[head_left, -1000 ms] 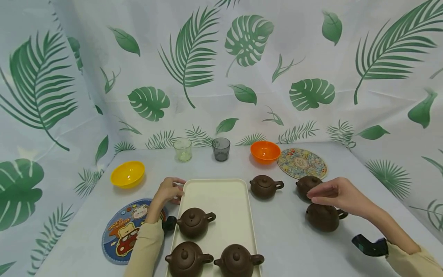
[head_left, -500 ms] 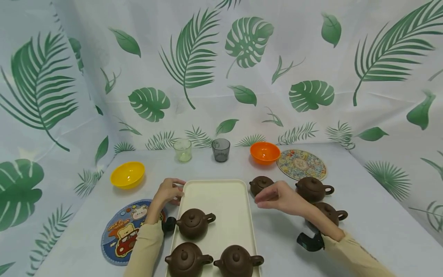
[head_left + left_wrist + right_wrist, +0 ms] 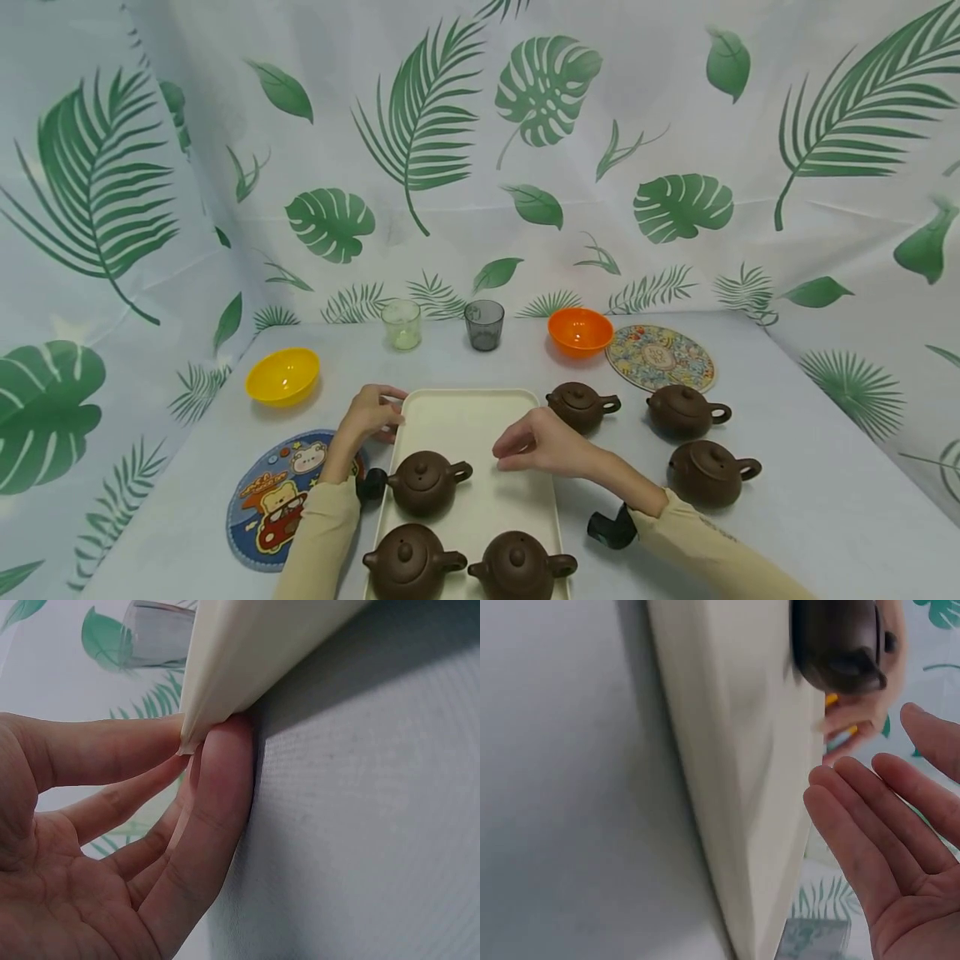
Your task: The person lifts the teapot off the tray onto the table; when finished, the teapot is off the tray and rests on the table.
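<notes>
My left hand (image 3: 372,414) pinches the left rim of a cream rectangular tray (image 3: 468,408); the left wrist view shows the tray's edge (image 3: 225,671) between thumb and finger. Three dark brown teapots sit on the tray: one mid-left (image 3: 425,485), one front left (image 3: 408,562) and one front right (image 3: 517,567). Over the tray's right side hovers my right hand (image 3: 543,446), holding nothing, its fingers extended. Right of the tray, three more brown teapots stand on the table: a near one (image 3: 708,473), a far one (image 3: 686,412) and one by the tray's corner (image 3: 579,406).
A yellow bowl (image 3: 283,377) and a blue cartoon mat (image 3: 262,508) lie to the left. Along the back stand a greenish glass (image 3: 402,325), a grey glass (image 3: 484,325) and an orange bowl (image 3: 581,332), beside a round patterned mat (image 3: 660,358).
My right hand has moved left, from above the teapots on the right to over the tray, with nothing in it. The left hand has kept its place at the tray's rim.
</notes>
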`<move>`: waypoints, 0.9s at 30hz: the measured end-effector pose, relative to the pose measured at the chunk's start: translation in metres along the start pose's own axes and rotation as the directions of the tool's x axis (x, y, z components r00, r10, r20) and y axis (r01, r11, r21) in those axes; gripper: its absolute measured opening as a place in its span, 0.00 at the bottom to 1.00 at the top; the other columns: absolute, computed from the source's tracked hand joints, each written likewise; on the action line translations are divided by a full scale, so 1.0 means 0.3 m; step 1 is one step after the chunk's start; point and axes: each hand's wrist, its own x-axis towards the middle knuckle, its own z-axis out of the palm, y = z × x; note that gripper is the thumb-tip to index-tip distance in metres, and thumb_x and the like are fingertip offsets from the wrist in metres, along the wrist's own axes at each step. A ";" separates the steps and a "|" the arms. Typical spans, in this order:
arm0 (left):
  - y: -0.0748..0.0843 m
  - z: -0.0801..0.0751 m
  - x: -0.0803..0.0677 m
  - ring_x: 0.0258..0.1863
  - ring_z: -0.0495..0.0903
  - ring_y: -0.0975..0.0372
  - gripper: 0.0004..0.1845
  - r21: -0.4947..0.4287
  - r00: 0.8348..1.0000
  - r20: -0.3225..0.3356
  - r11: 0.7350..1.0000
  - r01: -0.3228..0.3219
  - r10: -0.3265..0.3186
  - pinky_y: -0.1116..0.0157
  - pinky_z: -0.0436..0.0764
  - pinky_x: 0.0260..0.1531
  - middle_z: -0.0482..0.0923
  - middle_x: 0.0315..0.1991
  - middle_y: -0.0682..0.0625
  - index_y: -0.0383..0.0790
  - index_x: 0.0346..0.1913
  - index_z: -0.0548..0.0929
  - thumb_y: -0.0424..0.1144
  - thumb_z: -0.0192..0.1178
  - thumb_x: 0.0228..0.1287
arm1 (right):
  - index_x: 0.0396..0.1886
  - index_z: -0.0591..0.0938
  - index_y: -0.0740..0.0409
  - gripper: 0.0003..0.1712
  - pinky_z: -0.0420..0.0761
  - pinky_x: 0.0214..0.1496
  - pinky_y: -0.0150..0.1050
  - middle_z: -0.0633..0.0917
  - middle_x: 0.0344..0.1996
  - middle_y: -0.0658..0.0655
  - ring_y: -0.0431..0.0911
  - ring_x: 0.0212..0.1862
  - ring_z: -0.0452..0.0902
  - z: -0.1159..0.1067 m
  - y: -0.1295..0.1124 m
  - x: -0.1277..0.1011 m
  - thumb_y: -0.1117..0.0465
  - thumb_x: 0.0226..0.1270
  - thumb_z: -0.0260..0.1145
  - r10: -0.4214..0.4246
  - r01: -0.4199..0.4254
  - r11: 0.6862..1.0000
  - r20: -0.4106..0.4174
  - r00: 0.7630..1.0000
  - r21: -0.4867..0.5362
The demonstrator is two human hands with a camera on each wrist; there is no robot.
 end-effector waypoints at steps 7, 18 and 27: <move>-0.001 0.001 0.002 0.25 0.80 0.57 0.21 0.007 1.000 -0.004 1.000 0.013 -0.013 0.62 0.84 0.21 0.78 0.35 0.40 0.30 0.55 0.78 0.22 0.60 0.55 | 0.38 0.88 0.65 0.11 0.82 0.40 0.28 0.88 0.35 0.57 0.36 0.36 0.84 0.037 -0.020 0.041 0.63 0.57 0.72 -0.022 0.021 1.000 0.056 0.998 0.014; -0.004 0.002 0.006 0.25 0.80 0.57 0.21 0.005 1.000 -0.010 1.000 0.008 -0.008 0.63 0.83 0.20 0.78 0.35 0.41 0.30 0.54 0.78 0.22 0.60 0.55 | 0.36 0.88 0.64 0.09 0.83 0.38 0.28 0.89 0.32 0.52 0.34 0.33 0.83 0.069 -0.023 0.063 0.63 0.56 0.72 -0.028 0.024 0.999 0.094 0.995 0.040; -0.009 0.004 0.010 0.25 0.81 0.57 0.21 0.013 1.000 -0.015 1.000 -0.007 0.007 0.62 0.83 0.19 0.78 0.34 0.41 0.30 0.53 0.79 0.22 0.60 0.54 | 0.31 0.88 0.65 0.06 0.83 0.32 0.29 0.88 0.26 0.54 0.34 0.27 0.82 0.086 -0.021 0.056 0.66 0.54 0.73 -0.053 0.046 0.996 0.094 0.994 0.079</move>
